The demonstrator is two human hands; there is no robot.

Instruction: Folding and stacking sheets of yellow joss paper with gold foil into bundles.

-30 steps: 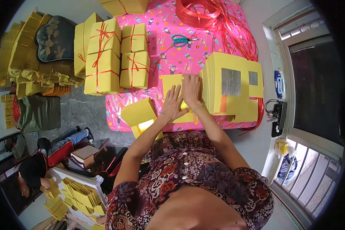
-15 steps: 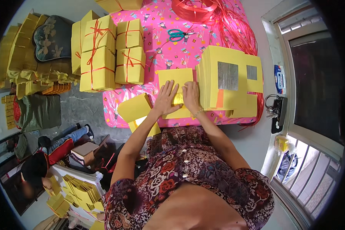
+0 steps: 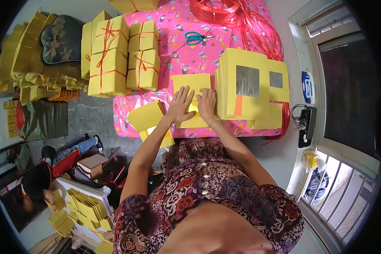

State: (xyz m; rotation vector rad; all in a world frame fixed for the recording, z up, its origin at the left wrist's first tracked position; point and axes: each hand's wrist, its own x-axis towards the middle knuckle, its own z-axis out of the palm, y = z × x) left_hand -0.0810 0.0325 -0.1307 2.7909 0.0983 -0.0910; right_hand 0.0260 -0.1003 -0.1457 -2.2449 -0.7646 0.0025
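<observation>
A yellow paper sheet (image 3: pixel 191 83) lies on the pink patterned tablecloth (image 3: pixel 178 25). My left hand (image 3: pixel 180 104) presses flat on its near part with fingers spread. My right hand (image 3: pixel 207 103) rests beside it on the same sheet, fingers together and flat. Right of my hands stands a tall stack of yellow sheets with a silver square (image 3: pixel 246 86). More loose yellow sheets (image 3: pixel 146 116) hang over the table's near left edge.
Tied yellow bundles with red string (image 3: pixel 110 59) stand at the table's left. Teal scissors (image 3: pixel 197 38) and a coil of red ribbon (image 3: pixel 224 10) lie at the back. Another person (image 3: pixel 38 186) sits low left beside yellow paper piles (image 3: pixel 86 207). A window (image 3: pixel 347 93) is on the right.
Both hands have stayed on the yellow sheet, shifting slightly along it. The view has tilted a little, so the table sits differently in frame.
</observation>
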